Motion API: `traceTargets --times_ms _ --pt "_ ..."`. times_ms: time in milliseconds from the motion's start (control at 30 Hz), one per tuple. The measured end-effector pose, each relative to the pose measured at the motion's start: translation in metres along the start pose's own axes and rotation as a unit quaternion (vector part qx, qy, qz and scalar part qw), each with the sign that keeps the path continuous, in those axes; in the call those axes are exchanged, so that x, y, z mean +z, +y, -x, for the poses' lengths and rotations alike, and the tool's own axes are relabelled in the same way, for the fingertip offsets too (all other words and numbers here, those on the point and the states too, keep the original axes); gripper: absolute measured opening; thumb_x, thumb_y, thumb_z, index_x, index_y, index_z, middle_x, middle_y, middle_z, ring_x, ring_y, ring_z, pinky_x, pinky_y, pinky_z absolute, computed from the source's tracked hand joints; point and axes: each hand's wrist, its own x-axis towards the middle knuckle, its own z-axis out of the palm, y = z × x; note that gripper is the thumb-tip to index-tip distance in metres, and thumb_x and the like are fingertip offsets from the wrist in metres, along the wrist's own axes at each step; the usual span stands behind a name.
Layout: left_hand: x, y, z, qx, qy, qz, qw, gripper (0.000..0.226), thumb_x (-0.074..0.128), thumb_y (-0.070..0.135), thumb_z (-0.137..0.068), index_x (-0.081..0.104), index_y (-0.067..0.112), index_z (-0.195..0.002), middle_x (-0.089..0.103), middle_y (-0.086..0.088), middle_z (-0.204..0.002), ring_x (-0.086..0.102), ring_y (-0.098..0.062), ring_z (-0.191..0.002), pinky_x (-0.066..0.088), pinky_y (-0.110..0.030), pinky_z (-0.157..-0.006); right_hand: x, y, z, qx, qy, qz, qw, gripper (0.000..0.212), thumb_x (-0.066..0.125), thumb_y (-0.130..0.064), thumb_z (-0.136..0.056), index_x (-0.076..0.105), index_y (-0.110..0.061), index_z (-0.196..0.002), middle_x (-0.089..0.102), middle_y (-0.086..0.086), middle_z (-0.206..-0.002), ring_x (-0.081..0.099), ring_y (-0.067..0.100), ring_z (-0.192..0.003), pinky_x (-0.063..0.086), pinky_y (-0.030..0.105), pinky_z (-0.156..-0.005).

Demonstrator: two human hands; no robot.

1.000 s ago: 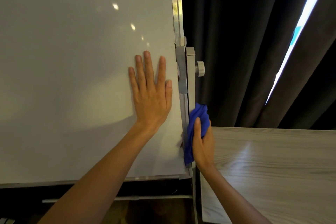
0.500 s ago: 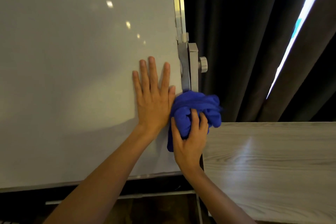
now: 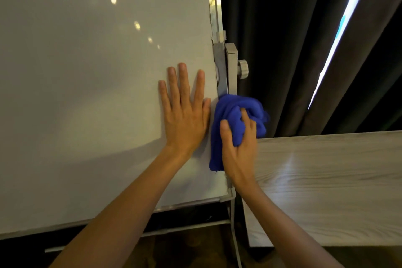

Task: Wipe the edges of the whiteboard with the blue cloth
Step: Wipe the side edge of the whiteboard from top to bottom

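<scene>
The whiteboard [image 3: 87,72] fills the left of the view, with a metal frame down its right edge [image 3: 214,6]. My left hand [image 3: 185,113] lies flat on the board surface, fingers spread, close to that edge. My right hand [image 3: 237,146] grips the bunched blue cloth [image 3: 235,113] and presses it over the right edge, just below the grey stand bracket [image 3: 226,67]. The cloth hides the frame there, and a corner of it hangs down beside my right wrist.
A knob [image 3: 243,69] sticks out of the bracket to the right. A light wood-grain table [image 3: 326,180] stands right of the board. Dark curtains [image 3: 282,50] hang behind, with a bright gap [image 3: 339,28]. The stand's leg [image 3: 235,235] runs down below the board's corner.
My right hand with the cloth has moved up the right edge from near the lower corner to just below the bracket, and the cloth is now bunched over the frame. The left hand stayed flat.
</scene>
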Motion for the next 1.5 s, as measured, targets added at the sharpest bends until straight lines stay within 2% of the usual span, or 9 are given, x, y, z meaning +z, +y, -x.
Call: traceTargets --times_ms 133,300,567,700,800,900,1033,1267,1500 --pt "0.001 -0.003 0.003 0.006 -0.004 -0.011 1.000 0.064 0.019 0.048 -0.111 0.003 0.013 -0.163 0.011 -0.023 -0.165 0.012 -0.043 -0.152 -0.002 -0.054 -0.124 0.005 -0.007 0.001 -0.022 0.002 0.004 1.000 0.073 0.028 -0.070 -0.089 0.056 -0.012 -0.122 0.058 0.008 -0.117 0.058 0.011 -0.098 0.040 0.007 -0.082" --pt "-0.004 -0.004 0.005 0.013 -0.012 0.005 1.000 0.060 0.021 0.044 -0.111 0.016 0.013 -0.163 0.018 -0.024 -0.165 0.012 -0.044 -0.152 -0.001 -0.055 -0.125 0.009 0.006 0.010 0.011 0.023 0.026 0.999 0.054 0.045 -0.066 -0.087 0.052 -0.027 -0.124 0.059 -0.006 -0.118 0.059 0.002 -0.097 0.042 0.006 -0.079" --pt "-0.007 -0.008 0.021 0.047 -0.023 0.012 0.999 0.063 0.025 0.044 -0.111 0.013 0.013 -0.164 0.018 -0.025 -0.165 0.012 -0.043 -0.152 -0.002 -0.054 -0.125 0.003 0.047 0.057 0.127 0.026 0.028 0.991 0.038 0.046 -0.059 -0.086 0.056 -0.023 -0.088 0.061 -0.007 -0.080 0.058 0.003 -0.073 0.049 0.030 -0.071" --pt "-0.005 -0.014 0.043 0.082 -0.045 0.017 0.995 0.065 0.024 0.046 -0.111 -0.004 0.017 -0.162 0.008 -0.023 -0.166 0.006 -0.042 -0.154 -0.007 -0.052 -0.126 0.009 0.036 0.061 0.146 0.044 0.014 0.988 0.044 0.043 -0.061 -0.090 0.058 -0.021 -0.102 0.063 0.002 -0.099 0.061 0.013 -0.094 0.050 0.045 -0.089" --pt "-0.007 -0.024 0.058 0.121 -0.060 0.024 0.991 0.065 0.028 0.048 -0.110 0.003 0.017 -0.162 0.014 -0.024 -0.166 0.003 -0.041 -0.155 -0.009 -0.050 -0.125 0.019 0.017 0.051 0.051 0.052 0.031 0.997 0.058 0.036 -0.065 -0.092 0.046 -0.023 -0.130 0.048 0.005 -0.138 0.045 0.017 -0.129 0.040 0.032 -0.105" --pt "-0.011 -0.037 0.062 0.164 -0.069 0.039 0.983 0.064 0.032 0.047 -0.109 0.013 0.018 -0.162 0.020 -0.023 -0.166 0.003 -0.037 -0.155 -0.007 -0.048 -0.126 0.029 0.010 0.040 -0.008 0.038 0.121 0.992 0.063 0.029 -0.068 -0.092 0.033 -0.031 -0.143 0.034 0.010 -0.152 0.031 0.022 -0.140 0.028 0.032 -0.110" --pt "-0.014 -0.062 0.055 0.198 -0.075 0.034 0.977 0.061 0.031 0.050 -0.108 0.025 0.024 -0.163 0.024 -0.017 -0.167 0.014 -0.039 -0.153 -0.007 -0.052 -0.124 0.034 0.014 0.041 -0.027 0.050 0.196 0.979 0.069 0.033 -0.068 -0.091 0.049 -0.018 -0.135 0.049 0.014 -0.138 0.044 0.031 -0.126 0.039 0.041 -0.103" --pt "-0.011 -0.077 0.062 0.206 -0.068 0.017 0.976 0.062 0.024 0.050 -0.110 0.012 0.025 -0.165 0.016 -0.014 -0.170 0.008 -0.038 -0.154 -0.008 -0.053 -0.123 0.034 0.032 0.054 0.078 0.075 0.137 0.985 0.065 0.043 -0.067 -0.087 0.046 -0.020 -0.131 0.057 0.004 -0.123 0.055 0.022 -0.112 0.048 0.044 -0.094" --pt "-0.003 -0.063 0.076 0.155 -0.057 0.030 0.986 0.061 0.021 0.046 -0.111 0.004 0.023 -0.166 0.007 -0.015 -0.169 0.003 -0.041 -0.154 -0.012 -0.056 -0.123 0.013 0.071 0.092 0.185 0.025 0.075 0.980 0.023 0.051 -0.059 -0.090 0.049 -0.038 -0.099 0.062 -0.005 -0.098 0.061 0.010 -0.091 0.053 0.039 -0.086"
